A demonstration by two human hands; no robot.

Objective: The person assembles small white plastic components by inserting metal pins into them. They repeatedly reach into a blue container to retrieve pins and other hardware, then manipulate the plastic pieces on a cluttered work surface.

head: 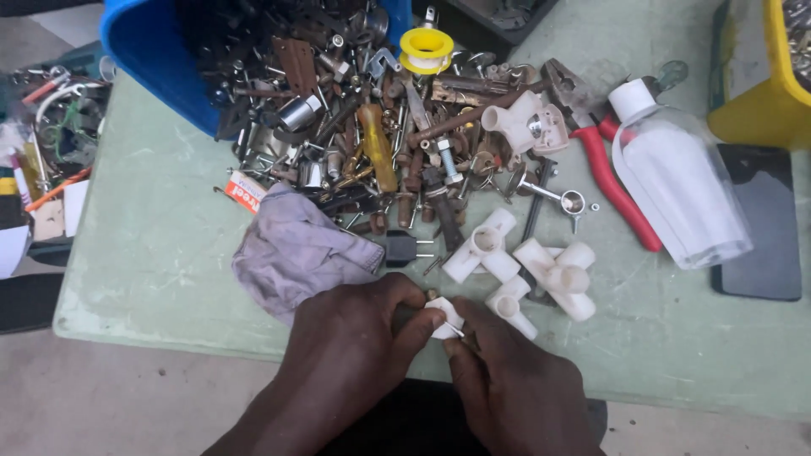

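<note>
At the near edge of the pale green worktable (152, 253), the left hand (351, 355) and the right hand (507, 380) were pressed close together, both pinching one small white plastic fitting (443, 321) between fingertips. Just beyond lay more white plastic pipe tees (524, 266), a crumpled grey cloth (296, 249), a heap of rusty metal hardware (372, 127) spilling from a blue tub (144, 51), red-handled pliers (604, 160) and a clear plastic bottle (680, 186).

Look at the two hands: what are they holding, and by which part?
Both the left hand and right hand pinch a small white fitting by its rim, between their fingers.
</note>
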